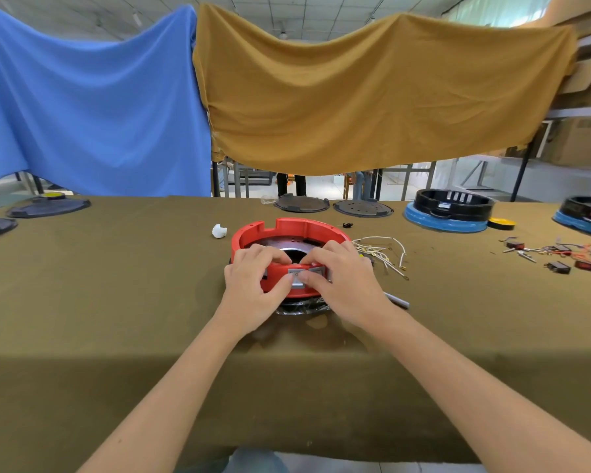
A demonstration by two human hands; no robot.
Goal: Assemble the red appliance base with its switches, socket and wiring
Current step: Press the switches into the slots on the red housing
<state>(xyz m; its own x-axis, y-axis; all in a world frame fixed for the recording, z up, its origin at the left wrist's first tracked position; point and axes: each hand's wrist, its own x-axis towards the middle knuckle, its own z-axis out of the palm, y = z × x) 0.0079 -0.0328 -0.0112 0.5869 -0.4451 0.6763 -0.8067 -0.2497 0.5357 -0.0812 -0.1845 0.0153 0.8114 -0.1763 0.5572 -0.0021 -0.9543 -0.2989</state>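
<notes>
The round red plastic appliance base (289, 247) sits mid-tabletop (116, 302), well back from the near edge, with bare olive cloth open to its left. Both hands grip its near wall: the left hand (253, 288) curls its fingers over the rim, and the right hand (342, 281) does likewise, both thumbs pressing a small grey switch panel (301, 278). Just to the right lie loose white wires (382, 250); a white crumpled scrap (219, 231) lies just left. Flat black discs (301, 203) line the far edge.
</notes>
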